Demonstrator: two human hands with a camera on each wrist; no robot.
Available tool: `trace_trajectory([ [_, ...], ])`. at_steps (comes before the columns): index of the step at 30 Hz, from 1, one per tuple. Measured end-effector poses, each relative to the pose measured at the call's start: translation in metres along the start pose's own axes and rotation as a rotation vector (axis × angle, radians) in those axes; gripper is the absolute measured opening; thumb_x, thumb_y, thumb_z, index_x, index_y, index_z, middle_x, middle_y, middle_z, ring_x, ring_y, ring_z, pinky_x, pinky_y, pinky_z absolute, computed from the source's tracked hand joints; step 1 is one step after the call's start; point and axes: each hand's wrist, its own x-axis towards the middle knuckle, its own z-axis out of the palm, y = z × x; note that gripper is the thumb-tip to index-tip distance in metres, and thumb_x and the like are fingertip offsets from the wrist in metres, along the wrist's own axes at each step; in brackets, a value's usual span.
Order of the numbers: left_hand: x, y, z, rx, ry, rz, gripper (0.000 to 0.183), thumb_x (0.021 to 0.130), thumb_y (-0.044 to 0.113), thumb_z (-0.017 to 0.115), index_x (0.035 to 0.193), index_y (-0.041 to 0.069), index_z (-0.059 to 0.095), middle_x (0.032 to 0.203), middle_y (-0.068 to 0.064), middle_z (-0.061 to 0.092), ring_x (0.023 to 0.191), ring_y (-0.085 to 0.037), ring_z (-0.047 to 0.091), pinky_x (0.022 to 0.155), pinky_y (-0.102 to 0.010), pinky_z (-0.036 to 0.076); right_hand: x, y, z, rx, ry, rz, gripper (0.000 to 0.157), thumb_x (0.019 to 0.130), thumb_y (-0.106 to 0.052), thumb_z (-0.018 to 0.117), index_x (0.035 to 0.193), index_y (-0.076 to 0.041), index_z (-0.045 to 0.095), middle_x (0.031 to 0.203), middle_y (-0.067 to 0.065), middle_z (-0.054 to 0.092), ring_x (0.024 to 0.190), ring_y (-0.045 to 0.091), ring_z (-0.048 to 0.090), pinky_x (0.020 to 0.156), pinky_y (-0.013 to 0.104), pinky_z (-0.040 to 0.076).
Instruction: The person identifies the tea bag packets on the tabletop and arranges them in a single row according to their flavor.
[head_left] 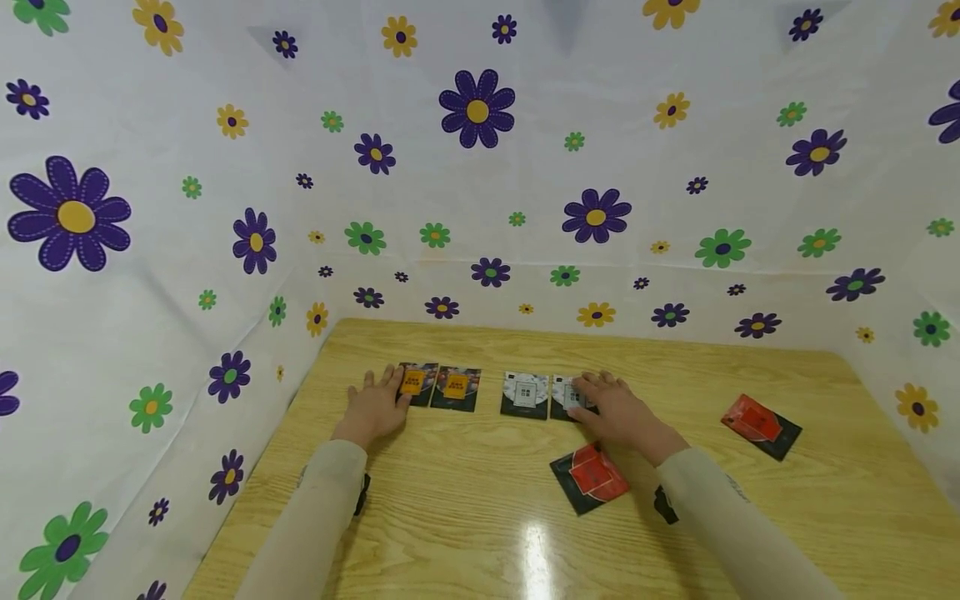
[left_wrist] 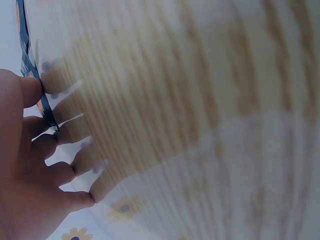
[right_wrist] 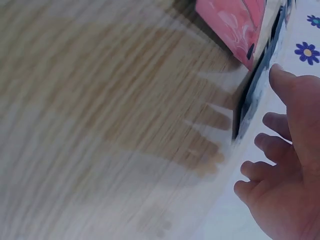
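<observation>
Two flat square black packets with orange labels lie side by side, a left one (head_left: 422, 390) and a right one (head_left: 456, 388). My left hand (head_left: 375, 410), fingers spread, rests at the left one's outer edge; in the left wrist view thumb and fingertips meet the packet's edge (left_wrist: 46, 111). Further right lie two black-and-white packets, one uncovered (head_left: 525, 393) and one (head_left: 561, 398) partly hidden under my right hand (head_left: 618, 414). That hand's fingers are extended and loosely bent over it; the right wrist view shows them beside its edge (right_wrist: 252, 97), contact unclear.
A red-and-black packet (head_left: 588, 477) lies askew in front of my right hand, its red corner (right_wrist: 235, 25) showing in the right wrist view. Another red-and-black packet (head_left: 761, 427) lies farther right. White flowered cloth (head_left: 525, 183) walls the wooden table (head_left: 435, 500) behind and at both sides.
</observation>
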Motion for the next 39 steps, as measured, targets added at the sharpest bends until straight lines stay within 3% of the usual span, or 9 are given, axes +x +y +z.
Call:
trace_trajectory([
  [9,0.000,0.001,0.000,0.000,-0.012,-0.007,0.065,0.115,0.037,0.034,0.170,0.008,0.016,0.176,-0.018,0.015,0.159,-0.056,0.010,0.121,-0.082,0.013,-0.025,-0.004,-0.002,-0.101,0.052,-0.039,0.050,0.106,-0.035,0.063,0.139,0.003,0.064,0.153,0.031,0.053,0.146,0.058,0.041,0.118,0.074,0.033],
  [21,0.000,-0.001,-0.001,0.005,-0.014,0.002,0.066,0.115,0.037,0.035,0.170,0.007,0.016,0.176,-0.018,0.015,0.158,-0.057,0.011,0.120,-0.082,0.016,-0.068,-0.033,0.005,-0.151,0.131,-0.058,0.047,0.104,-0.041,0.066,0.131,-0.003,0.070,0.140,0.025,0.065,0.143,0.055,0.047,0.118,0.071,0.037],
  [31,0.000,0.002,-0.003,0.001,-0.017,0.010,0.066,0.115,0.037,0.035,0.170,0.006,0.016,0.176,-0.019,0.016,0.158,-0.057,0.010,0.119,-0.083,0.015,-0.098,-0.048,0.015,-0.165,0.110,0.021,0.063,0.101,-0.057,0.063,0.137,-0.004,0.069,0.143,0.020,0.065,0.145,0.049,0.049,0.121,0.066,0.038],
  [39,-0.002,0.001,-0.002,-0.040,0.006,0.018,0.067,0.114,0.037,0.038,0.169,0.005,0.018,0.175,-0.022,0.017,0.158,-0.058,0.011,0.119,-0.083,0.014,-0.105,-0.057,0.024,-0.160,0.097,0.030,0.073,0.099,-0.063,0.062,0.139,-0.002,0.068,0.144,0.020,0.066,0.146,0.046,0.049,0.120,0.064,0.039],
])
